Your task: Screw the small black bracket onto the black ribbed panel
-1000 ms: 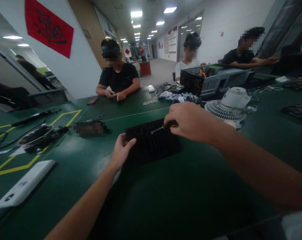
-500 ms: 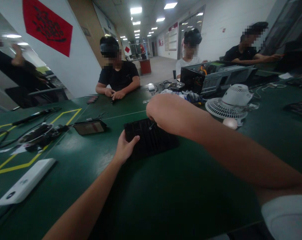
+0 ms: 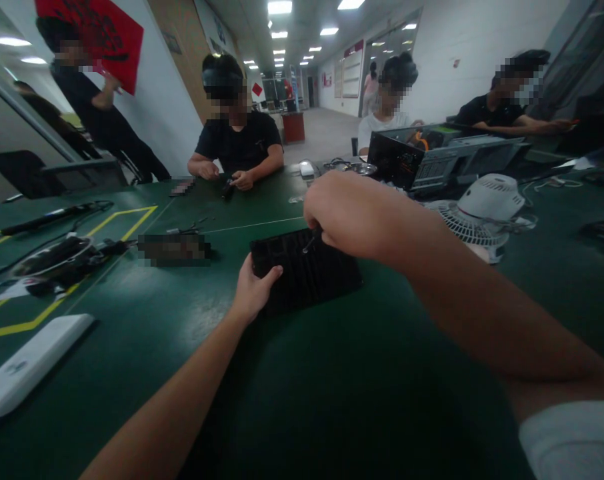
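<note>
A flat, dark rectangular case [image 3: 327, 277] with ridges and compartments across its face lies on the green table in front of me. My left hand [image 3: 257, 285] grips its left edge, thumb over the top and fingers hidden beneath. Over the upper part of the case, my right hand [image 3: 349, 213] is closed around a screwdriver [image 3: 307, 249]. Only its thin metal end shows below my fingers; the handle is covered by my hand. Whether the tip touches the case, I cannot tell.
A white oblong device [image 3: 37, 363] lies at the left, near cables [image 3: 57, 257] and yellow tape. A small stand-like object [image 3: 175, 249] sits left of the case. To the right are a white fan [image 3: 489, 200] and an open computer tower [image 3: 432, 163]. Several people sit or stand around.
My right hand has turned over and moved left, hiding the screwdriver's black and yellow handle. My left thumb reaches slightly further onto the case. A person has walked into view at the left.
</note>
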Available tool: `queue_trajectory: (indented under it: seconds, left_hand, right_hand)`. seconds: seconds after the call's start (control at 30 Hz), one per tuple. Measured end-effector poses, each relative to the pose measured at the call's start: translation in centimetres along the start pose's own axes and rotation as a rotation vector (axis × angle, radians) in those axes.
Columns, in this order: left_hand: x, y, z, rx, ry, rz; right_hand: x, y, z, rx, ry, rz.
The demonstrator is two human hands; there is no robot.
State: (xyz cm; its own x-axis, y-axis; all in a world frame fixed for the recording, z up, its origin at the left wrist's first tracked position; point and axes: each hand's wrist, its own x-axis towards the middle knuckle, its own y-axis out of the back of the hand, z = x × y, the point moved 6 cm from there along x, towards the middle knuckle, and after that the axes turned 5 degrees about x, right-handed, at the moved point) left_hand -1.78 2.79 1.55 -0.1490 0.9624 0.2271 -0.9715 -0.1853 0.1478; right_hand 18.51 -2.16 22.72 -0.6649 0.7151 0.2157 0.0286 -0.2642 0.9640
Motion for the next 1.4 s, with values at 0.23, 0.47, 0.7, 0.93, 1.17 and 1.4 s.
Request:
queue_trajectory:
  seconds: [0.23,0.47,0.7,0.93,1.17,1.4]
  left_hand:
    - [-0.3,-0.2,-0.1,0.007,-0.026,0.007]
    - [-0.7,-0.6,0.2,0.009,-0.006,-0.025]
    - [-1.0,-0.7,0.4,-0.027,0.0,0.006]
    - [-1.1,-0.5,0.5,0.004,0.001,0.016]
    - [-1.1,-0.4,0.6,0.014,0.003,0.026]
    - [-1.2,-0.4,0.8,0.025,0.012,0.024]
  right_hand:
    - [-1.9,-0.6,2.7,0.121,-0.063,-0.035]
    - [-2.8,-1.0,3.4,0.095,-0.048,0.033]
    - [-2.9,-0.7,2.9,0.092,-0.012,0.029]
    - [-2.9,-0.8,2.7,0.059,-0.059,0.043]
    - [-2.8,-1.3,3.7,0.087,-0.091,0.065]
    - [-2.9,-1.5,4.4,0.106,-0.094,0.08]
